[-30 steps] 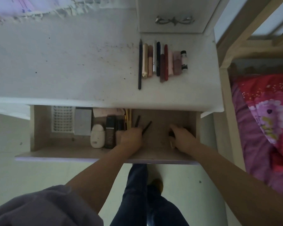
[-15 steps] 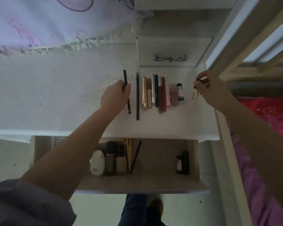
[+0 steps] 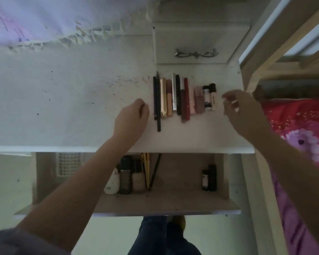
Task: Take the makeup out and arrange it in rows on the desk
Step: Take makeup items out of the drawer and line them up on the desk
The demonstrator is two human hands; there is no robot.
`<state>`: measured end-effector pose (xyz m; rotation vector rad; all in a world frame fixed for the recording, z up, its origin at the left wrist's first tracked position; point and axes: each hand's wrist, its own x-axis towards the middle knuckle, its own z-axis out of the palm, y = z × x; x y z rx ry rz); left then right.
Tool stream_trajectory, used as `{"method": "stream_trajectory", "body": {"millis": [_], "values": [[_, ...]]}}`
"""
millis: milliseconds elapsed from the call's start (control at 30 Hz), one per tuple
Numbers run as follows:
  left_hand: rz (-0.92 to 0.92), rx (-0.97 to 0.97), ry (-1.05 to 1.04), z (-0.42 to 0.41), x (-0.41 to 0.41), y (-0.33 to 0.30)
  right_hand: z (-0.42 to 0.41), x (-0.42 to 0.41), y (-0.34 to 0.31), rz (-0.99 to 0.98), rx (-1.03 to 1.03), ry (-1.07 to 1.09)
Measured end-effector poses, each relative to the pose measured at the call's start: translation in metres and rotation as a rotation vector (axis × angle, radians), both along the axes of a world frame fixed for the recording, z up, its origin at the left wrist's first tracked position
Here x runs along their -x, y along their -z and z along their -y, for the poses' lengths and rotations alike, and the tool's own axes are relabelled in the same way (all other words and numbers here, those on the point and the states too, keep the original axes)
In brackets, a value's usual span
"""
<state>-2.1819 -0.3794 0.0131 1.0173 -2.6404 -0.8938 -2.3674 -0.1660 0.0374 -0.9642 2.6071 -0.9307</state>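
Note:
A row of makeup sticks point(image 3: 182, 97) lies side by side on the white desk point(image 3: 72, 100). A thin black pencil point(image 3: 154, 96) forms its left end and a small dark-capped tube point(image 3: 212, 95) its right end. My left hand point(image 3: 132, 118) hovers just left of the pencil with loosely curled fingers, holding nothing. My right hand point(image 3: 241, 111) is just right of the tube, fingers relaxed and empty. Below, the open drawer point(image 3: 173, 201) holds bottles point(image 3: 131, 176), gold brushes point(image 3: 146, 170), a black pencil point(image 3: 155, 170) and two small dark tubes point(image 3: 209, 179).
A small closed drawer with a metal handle point(image 3: 196, 53) stands behind the row. A fringed cloth point(image 3: 53, 21) hangs over the desk's back left. A bed with a red and pink cover point(image 3: 302, 129) is at the right. My legs point(image 3: 155, 236) show under the drawer.
Both hands let go of their items: the black pencil now lies at the row's left end and the small tube at its right end. The hands have drawn back slightly.

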Motion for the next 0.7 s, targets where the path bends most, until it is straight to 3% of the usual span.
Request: {"method": "stream_trajectory", "body": {"millis": [33, 100, 200, 267, 433, 567, 700], "values": [[-0.069, -0.016, 0.004, -0.015, -0.023, 0.003, -0.015, -0.022, 0.0, -0.012, 0.027, -0.062], [-0.032, -0.049, 0.049, -0.051, -0.07, 0.015, -0.045, -0.068, 0.014, 0.04, -0.025, -0.202], [0.232, -0.142, 0.132, -0.092, -0.111, 0.052, -0.072, -0.113, 0.062, 0.154, -0.448, -0.405], [0.38, -0.165, 0.142, -0.104, -0.111, 0.072, -0.072, -0.121, 0.086, 0.17, -0.671, -0.415], [0.601, -0.09, 0.042, -0.107, -0.071, 0.106, -0.053, -0.124, 0.107, 0.103, -0.933, -0.389], [0.733, 0.084, 0.16, -0.109, -0.056, 0.121, -0.054, -0.122, 0.112, 0.047, -1.0, -0.415], [0.677, 0.072, 0.223, -0.117, -0.062, 0.114, -0.056, -0.113, 0.106, 0.2, -0.853, -0.276]]}}
